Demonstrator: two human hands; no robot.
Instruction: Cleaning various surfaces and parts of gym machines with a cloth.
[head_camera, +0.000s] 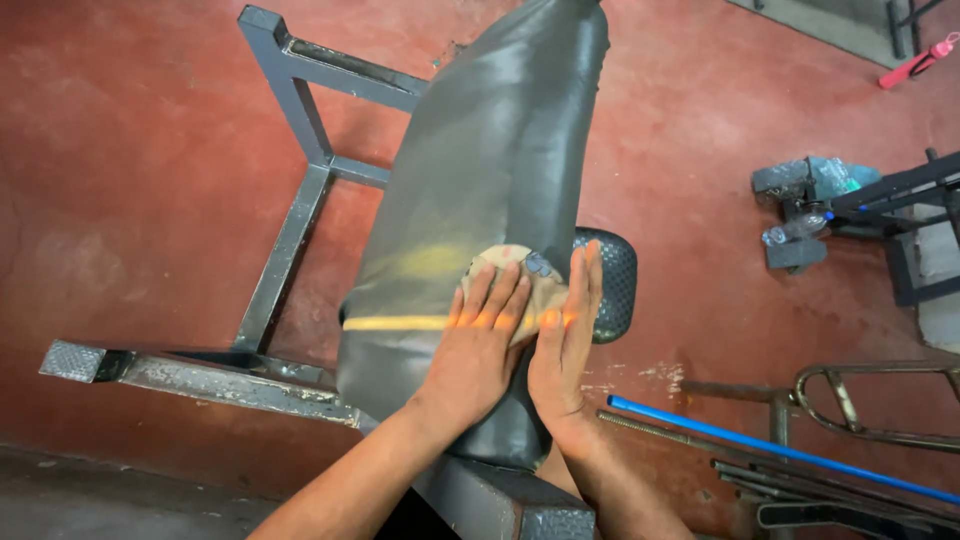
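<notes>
- Looking down through the head camera, both bare hands lie side by side on the black padded bench back (480, 170), a long cushion that runs from the middle of the view up toward 12 o'clock.
- Left hand (478, 350): flat, palm down, fingers (495, 295) spread and stretched out, pressing on a crumpled tan cloth (520, 272). It is laid open on the cloth, not clenched round it.
- Right hand (562, 350): just beside the left at its 3 o'clock, turned on its edge with the fingers straight and held together; their tips touch the cloth's right side, near the cushion's edge.
- The cloth sits on the lower half of the cushion, slightly right of the centre line, mostly hidden under the left fingers; a bluish patch shows at its top right.
- A thin yellow band (395, 323) crosses the cushion at 9 o'clock from the left hand, with a faint yellowish smear above it.
- Peeking out from behind the cushion at 3 o'clock of the hands is a small round black pad (615, 285) with a textured surface.
- The grey steel frame (290, 210) of the bench stretches from 11 o'clock down to 8 o'clock, resting on a red floor (130, 180).
- At 4 o'clock, a blue bar (780, 450) lies slanted on the floor among dark metal bars and a curved steel handle (870, 400).
- At 2 o'clock, well apart from the hands, stands a dark rack (900, 190) with clear plastic bottles (800, 225) at its foot.
- Far off at 1 o'clock, a pink-red object (920, 60) lies on the floor; I cannot tell what it is.
</notes>
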